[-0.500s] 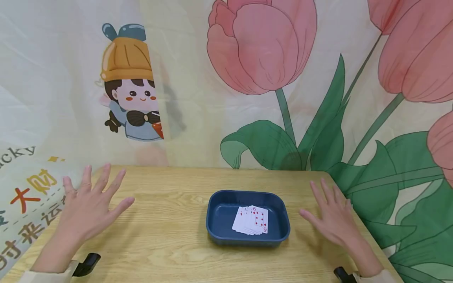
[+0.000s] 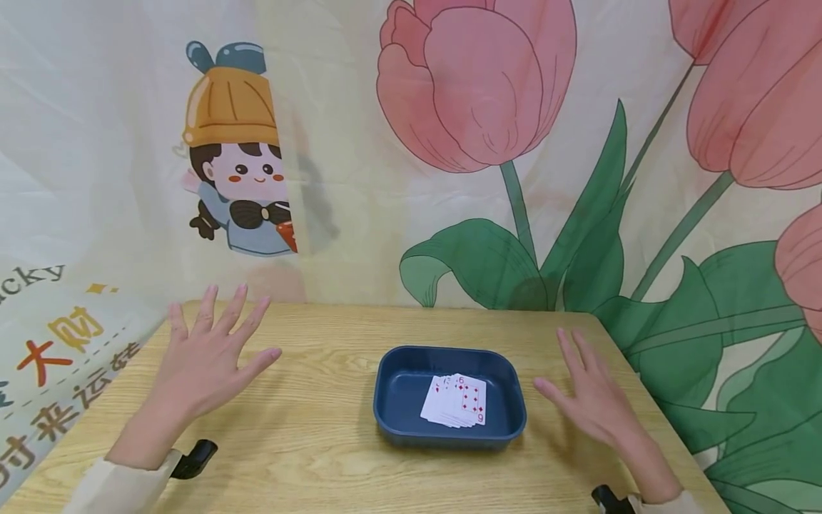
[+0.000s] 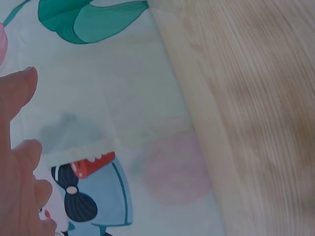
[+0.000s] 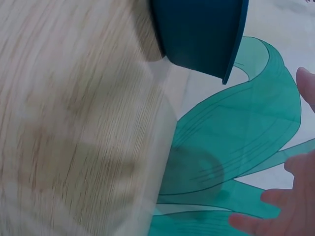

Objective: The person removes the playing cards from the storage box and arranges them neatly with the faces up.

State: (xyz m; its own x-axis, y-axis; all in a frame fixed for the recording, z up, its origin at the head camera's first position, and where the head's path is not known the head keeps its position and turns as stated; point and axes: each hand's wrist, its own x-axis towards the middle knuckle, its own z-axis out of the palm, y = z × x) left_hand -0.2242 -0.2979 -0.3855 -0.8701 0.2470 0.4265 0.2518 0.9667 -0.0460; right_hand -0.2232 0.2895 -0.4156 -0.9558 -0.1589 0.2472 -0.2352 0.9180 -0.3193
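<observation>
A dark blue tray [image 2: 398, 360] stands on the wooden table [image 2: 308, 435], right of its middle. A small fan of playing cards [image 2: 457, 401] lies face up inside, a red diamond card on top. My left hand [image 2: 208, 360] hovers over the table's left part with fingers spread and holds nothing. My right hand [image 2: 587, 396] hovers just right of the tray, fingers straight, also without anything in it. In the right wrist view the tray's outer wall [image 4: 202, 34] shows above the table edge, and the fingers [image 4: 295, 206] are spread. The left wrist view shows fingertips [image 3: 19, 88] near the table edge.
A printed cloth backdrop [image 2: 488, 143] with pink tulips and a cartoon figure hangs right behind the table. The table's right edge [image 2: 648, 400] runs close under my right hand. Black wrist mounts [image 2: 195, 457] sit on both forearms.
My left hand has moved to the right and forward, toward the tray. My right hand has shifted slightly left, closer to the tray. The tray and cards have not moved.
</observation>
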